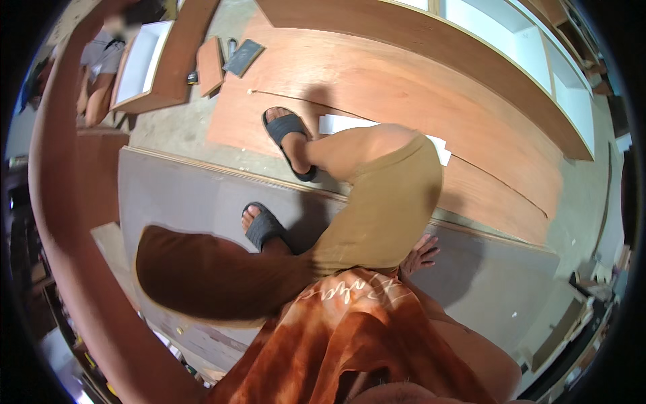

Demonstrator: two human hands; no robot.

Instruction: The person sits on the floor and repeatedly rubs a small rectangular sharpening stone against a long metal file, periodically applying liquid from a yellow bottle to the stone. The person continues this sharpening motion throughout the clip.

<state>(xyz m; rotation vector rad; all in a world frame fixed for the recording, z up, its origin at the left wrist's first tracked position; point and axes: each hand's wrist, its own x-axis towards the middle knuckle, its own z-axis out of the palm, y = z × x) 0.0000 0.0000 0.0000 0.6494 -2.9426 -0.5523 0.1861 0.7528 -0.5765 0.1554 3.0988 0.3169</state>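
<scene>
My right hand (420, 253) is open, its spread fingers at the long edge of the grey board (501, 269), beside my right thigh. My left hand is not in view; I cannot tell whether the long pinkish-brown band (50, 209) curving up the left side is my arm or wood. I am seated low, my legs in olive-brown shorts (373, 212). One dark sandalled foot (264, 229) is over the grey board, the other (286, 131) higher up, near a reddish plywood sheet (511, 155). White strips (343, 122) lie on the sheet behind my leg.
Long white-lined wooden shelving (417, 23) spans the top right. A box unit (148, 60) stands top left, with another person's bare leg (97, 97) beside it. Small boards (243, 58) lie on the concrete floor (171, 124). Offcuts (565, 330) lie at the lower right.
</scene>
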